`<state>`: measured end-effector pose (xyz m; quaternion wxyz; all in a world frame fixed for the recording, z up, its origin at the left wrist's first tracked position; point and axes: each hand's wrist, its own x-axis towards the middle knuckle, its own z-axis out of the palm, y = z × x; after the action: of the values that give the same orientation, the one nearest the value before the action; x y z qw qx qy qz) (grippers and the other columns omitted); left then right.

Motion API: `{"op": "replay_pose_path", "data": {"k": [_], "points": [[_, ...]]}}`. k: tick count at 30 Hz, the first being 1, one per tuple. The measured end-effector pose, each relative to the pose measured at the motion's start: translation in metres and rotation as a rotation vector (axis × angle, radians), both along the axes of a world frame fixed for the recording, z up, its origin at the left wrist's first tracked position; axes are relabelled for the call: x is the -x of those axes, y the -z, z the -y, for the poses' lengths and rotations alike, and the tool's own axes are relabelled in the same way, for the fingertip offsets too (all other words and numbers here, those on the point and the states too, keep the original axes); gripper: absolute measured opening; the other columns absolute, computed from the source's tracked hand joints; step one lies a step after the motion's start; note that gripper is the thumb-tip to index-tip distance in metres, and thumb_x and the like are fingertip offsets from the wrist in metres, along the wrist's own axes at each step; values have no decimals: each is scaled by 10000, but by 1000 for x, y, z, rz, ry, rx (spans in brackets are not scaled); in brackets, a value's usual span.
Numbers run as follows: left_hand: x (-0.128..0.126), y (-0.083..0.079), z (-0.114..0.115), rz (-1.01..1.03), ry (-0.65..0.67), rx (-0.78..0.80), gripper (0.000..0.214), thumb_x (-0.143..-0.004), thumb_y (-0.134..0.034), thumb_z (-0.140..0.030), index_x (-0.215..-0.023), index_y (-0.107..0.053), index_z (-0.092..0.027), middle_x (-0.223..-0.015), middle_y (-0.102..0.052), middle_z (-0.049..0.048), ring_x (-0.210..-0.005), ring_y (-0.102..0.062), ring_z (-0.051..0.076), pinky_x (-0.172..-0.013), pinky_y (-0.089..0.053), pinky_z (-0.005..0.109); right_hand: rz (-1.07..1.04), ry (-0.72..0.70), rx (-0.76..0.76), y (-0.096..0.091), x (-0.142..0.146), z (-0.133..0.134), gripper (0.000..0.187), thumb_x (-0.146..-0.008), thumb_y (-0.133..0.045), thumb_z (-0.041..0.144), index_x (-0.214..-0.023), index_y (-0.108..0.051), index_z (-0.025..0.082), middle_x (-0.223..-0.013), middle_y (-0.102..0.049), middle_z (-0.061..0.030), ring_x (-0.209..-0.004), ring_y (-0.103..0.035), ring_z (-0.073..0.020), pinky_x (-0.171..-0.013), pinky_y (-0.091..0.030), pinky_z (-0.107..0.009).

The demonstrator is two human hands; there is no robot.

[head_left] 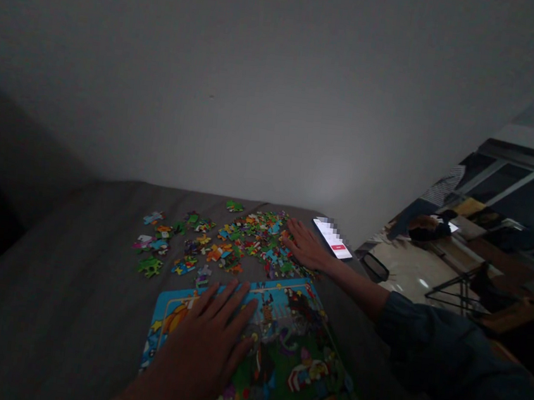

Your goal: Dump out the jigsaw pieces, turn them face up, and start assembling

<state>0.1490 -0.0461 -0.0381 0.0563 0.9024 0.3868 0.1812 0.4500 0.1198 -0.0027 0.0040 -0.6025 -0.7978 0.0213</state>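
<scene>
Grey cloth surface (72,281): carries everything; dim light, so fine detail is lost.
Puzzle board (300,362): one, blue-edged with a bright picture, lying flat nearest the camera; it is the landmark for all that follows.
Left hand (207,340): laid palm down on the board's near-left part, fingers spread and loose, gripping nothing.
Right hand (305,245): just beyond the board's far edge, palm down with fingers splayed on the loose pieces; nothing looks pinched, though what lies under the palm is hidden.
Loose pieces (244,239): one dense patch just beyond the board, thinning into small clumps beyond its far-left corner; several dozen, too many and too dark for an exact count.
Stray green piece (234,206): one, farthest beyond the board.
Phone (332,237): one, screen lit, beyond the board's far-right corner, just beside the right hand.
Dark sleeve (425,331): one, on the right arm, right of the board.
Doing it well, as I judge: keep the left hand's weight on the board so it cannot slide, and sweep the pieces lightly, spreading them face up without nudging the phone.
</scene>
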Motion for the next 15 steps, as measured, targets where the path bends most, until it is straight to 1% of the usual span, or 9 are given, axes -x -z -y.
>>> {"op": "replay_pose_path", "data": {"k": [3,8,11,13,15], "points": [[0,-4,0,-14,15,17,523,-1047,-356,-528,-1479,-538,-295,-1588,-390,78,-1460,-423,345,-1148,-418,649,21,-16,9,-1,10,-11,862,-975,-69,747,-1657,-102,221,-1716,-93,-72,-1582,-54,-304,-1277,-128,-530],[0,-17,1,-81,2,89,535,-1064,-347,-501,-1510,-496,-245,-1602,-359,86,-1484,-375,337,-1179,-378,641,59,-42,30,-3,18,-30,804,-982,-45,729,-1648,-161,296,-1719,-85,-28,-1582,-63,-321,-1259,-137,-587],[0,-22,2,-106,-2,113,541,-1065,-343,-502,-1521,-481,-245,-1615,-333,82,-1496,-347,339,-1188,-363,640,78,-58,50,-7,11,-35,788,-984,-37,721,-1649,-133,309,-1718,-84,-27,-1582,-48,-321,-1257,-106,-606],[0,-22,3,-106,2,116,543,-1063,-348,-505,-1517,-487,-243,-1616,-331,84,-1497,-345,341,-1191,-360,640,86,-69,64,-10,2,-35,788,-984,-31,720,-1651,-83,305,-1718,-76,-27,-1582,-49,-317,-1259,-94,-606],[0,-20,3,-96,2,110,533,-1060,-358,-505,-1507,-503,-254,-1614,-343,79,-1492,-357,336,-1193,-363,634,89,-83,77,-13,-9,-33,794,-982,-26,719,-1651,-42,292,-1718,-64,-27,-1582,-54,-306,-1265,-107,-589]]}}
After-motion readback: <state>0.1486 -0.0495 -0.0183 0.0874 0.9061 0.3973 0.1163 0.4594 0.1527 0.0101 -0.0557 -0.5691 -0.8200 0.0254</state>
